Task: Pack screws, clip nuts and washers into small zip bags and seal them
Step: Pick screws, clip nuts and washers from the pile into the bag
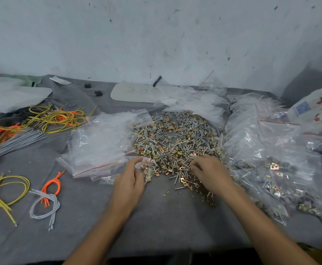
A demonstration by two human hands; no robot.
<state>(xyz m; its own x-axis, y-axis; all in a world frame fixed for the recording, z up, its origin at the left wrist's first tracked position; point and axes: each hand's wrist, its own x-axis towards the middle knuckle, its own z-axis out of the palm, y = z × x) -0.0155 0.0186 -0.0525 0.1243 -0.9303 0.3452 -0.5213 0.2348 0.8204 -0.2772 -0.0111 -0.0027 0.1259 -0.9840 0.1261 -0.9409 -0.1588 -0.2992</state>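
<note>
At the far left, loops of yellow, orange and grey cords (11, 190) are laid on the grey table (156, 222), well apart from the work. To their right a stack of empty bags (99, 144) is spread, its near corner close to the left hand (130, 181). A small bag (146, 168) is gripped by that hand, thumb and fingers curled round it, and a few clip nuts appear to be inside. Just beyond, in the middle, the pile (175, 142) of screws, clip nuts and washers is heaped, all three kinds mixed together. The right hand (210, 172) is set on the pile's near edge with fingers bent down into it; whether anything is pinched cannot be told. Filled bags (271, 178) are piled at the right. Several slips are judged possible. The bag's mouth may be squeezed flat by the grip, so pieces are dropped beside it. A wrong count may be gathered from the tangled mix. The thin film may be pierced by screw tips, and the seal may be blocked by a piece caught in the strip.
</note>
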